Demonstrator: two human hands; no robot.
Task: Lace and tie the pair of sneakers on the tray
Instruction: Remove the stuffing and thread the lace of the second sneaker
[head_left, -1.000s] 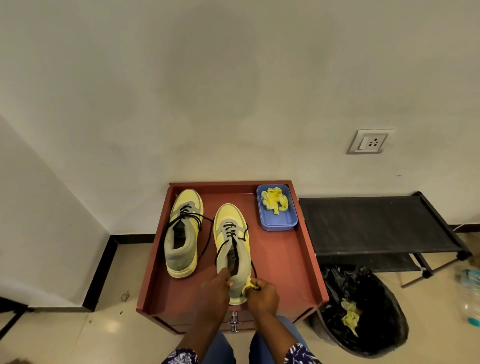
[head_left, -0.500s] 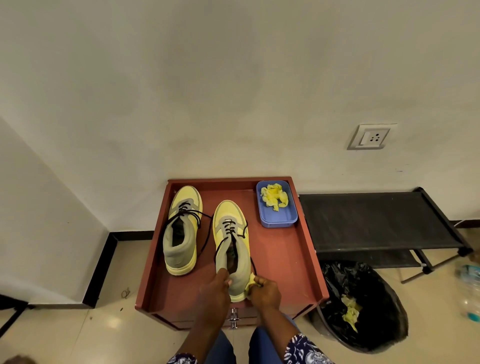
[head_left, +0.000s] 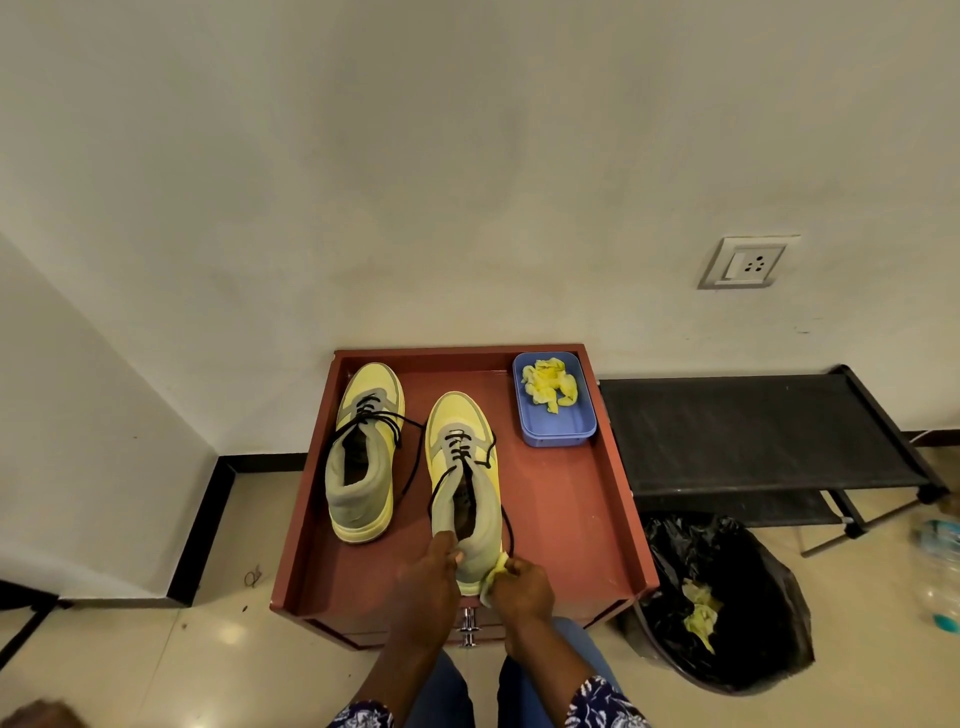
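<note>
Little has shifted since a moment ago: both hands stay at the heel of the nearer shoe, and the right one has crept slightly up its outer side.

Two yellow-and-grey mesh sneakers sit on the red-brown wooden tray (head_left: 613, 499) that tops a small drawer unit, the bench for this job. Left sneaker (head_left: 363, 452) lies by the tray's left wall, right sneaker (head_left: 465, 483) near the middle; both run lengthwise away from the person, toes to the wall, heels toward the camera. No brand mark or writing can be read on either.

Left hand (head_left: 428, 582) grips the right sneaker's grey heel collar, thumb curled over its rim. Right hand (head_left: 519, 584) pinches a crumpled yellow wad (head_left: 493, 571) against the heel's outer side — paper or cloth, hard to say from here. Black laces (head_left: 410, 457) are threaded through the lower eyelets of both shoes, loose ends trailing on the tray, untied.

At the tray's far right corner sits a blue plastic rectangular dish (head_left: 556, 434) holding more yellow scraps. Beside the tray stands a black low metal rack (head_left: 753, 431), and below it a black-lined waste bin (head_left: 727, 597). On the wall is a white socket plate (head_left: 748, 262).
</note>
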